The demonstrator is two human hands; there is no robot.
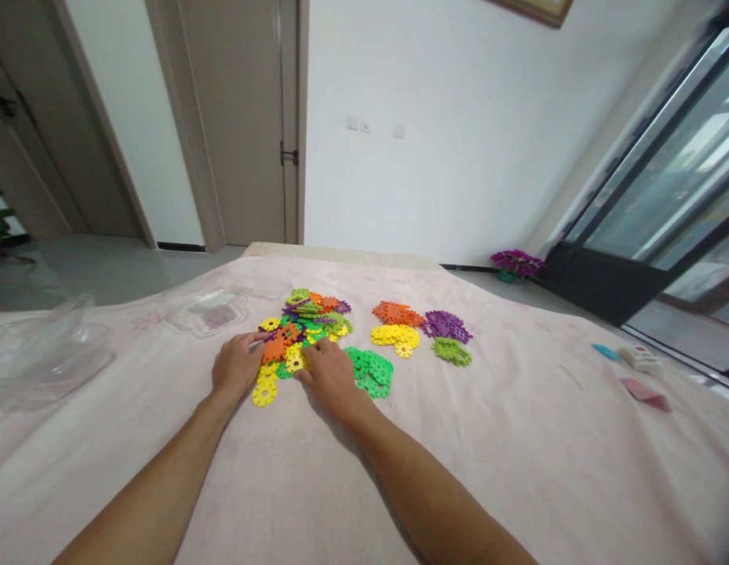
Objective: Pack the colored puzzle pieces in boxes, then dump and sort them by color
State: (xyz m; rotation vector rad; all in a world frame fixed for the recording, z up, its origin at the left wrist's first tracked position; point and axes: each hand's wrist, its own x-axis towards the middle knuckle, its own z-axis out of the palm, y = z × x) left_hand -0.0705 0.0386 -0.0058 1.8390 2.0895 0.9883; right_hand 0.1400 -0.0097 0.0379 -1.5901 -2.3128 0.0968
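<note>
A mixed pile of snowflake-shaped plastic building discs [308, 326] in orange, yellow, green and purple lies on the cloth-covered table. My left hand [240, 365] rests at the pile's left side, its fingers stretched over the edge by the orange discs [275, 347]. On the near right side of the pile is my right hand [332, 375], thumb and forefinger apart beside a yellow disc [294, 359]; its other fingertips are partly hidden. Green discs [373, 371] form a group just right of this hand. More yellow discs [264, 392] lie near my left hand.
Separate groups of orange [395, 314], yellow [396, 336], purple [446, 326] and light green discs [451, 351] lie to the right. Clear plastic packaging [52, 345] and a clear tray [214, 310] are at left. A small white box [639, 359] and pink cloth [646, 394] lie far right.
</note>
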